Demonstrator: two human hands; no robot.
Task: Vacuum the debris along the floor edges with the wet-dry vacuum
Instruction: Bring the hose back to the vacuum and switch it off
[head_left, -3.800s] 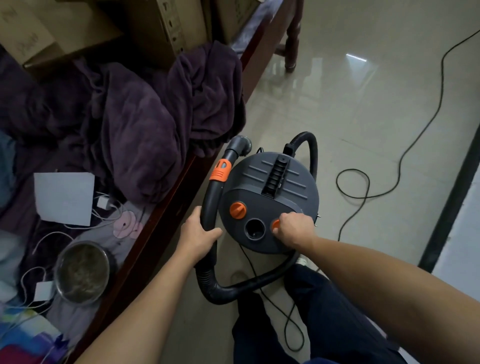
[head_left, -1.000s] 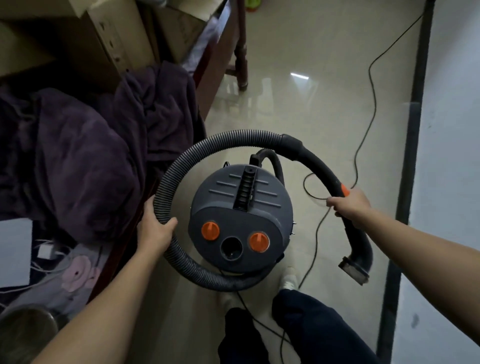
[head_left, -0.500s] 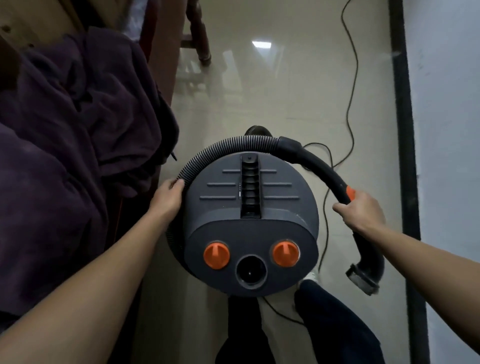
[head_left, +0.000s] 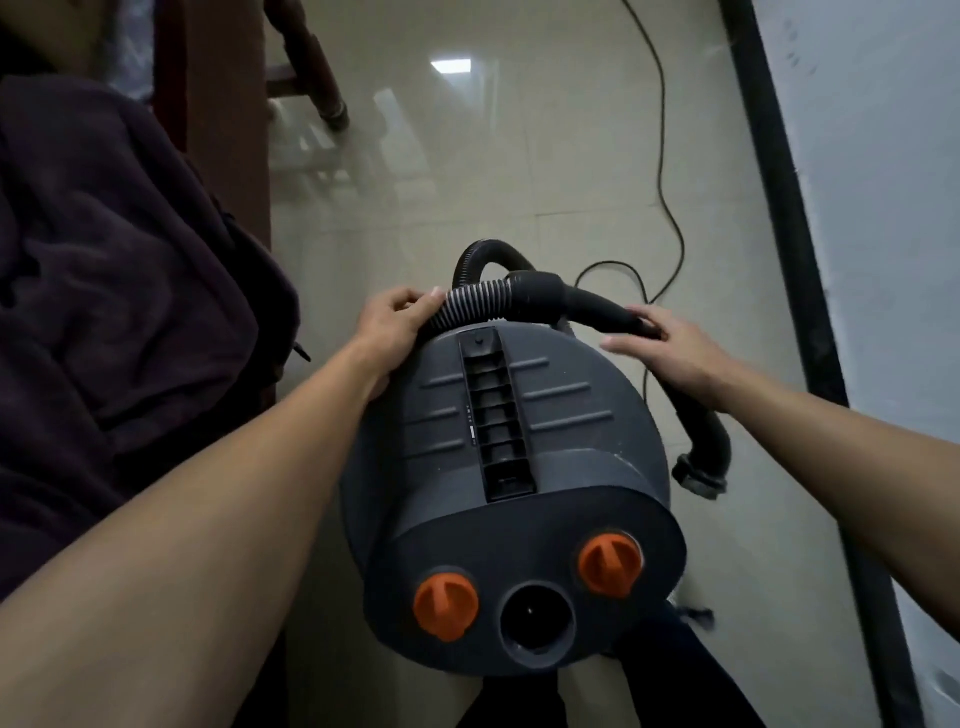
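Observation:
The grey wet-dry vacuum (head_left: 498, 467) stands on the tiled floor right below me, its lid showing two orange knobs and a round port. Its black hose (head_left: 545, 299) arcs over the far side of the lid. My left hand (head_left: 395, 325) grips the ribbed part of the hose at the lid's far left. My right hand (head_left: 675, 353) rests on the smooth rigid part of the hose at the right, fingers loosely spread over it. The hose's open end (head_left: 698, 475) hangs to the right of the vacuum, above the floor.
A bed with a purple blanket (head_left: 119, 291) and a wooden frame (head_left: 228, 156) runs along the left. A black power cord (head_left: 665, 171) snakes over the floor beyond the vacuum. A dark skirting strip (head_left: 789, 218) and white wall border the right. My dark trouser legs are below.
I have leaned closer over the vacuum. My left hand slid along the ribbed hose to the far side of the lid. My right hand's grip on the rigid part has loosened.

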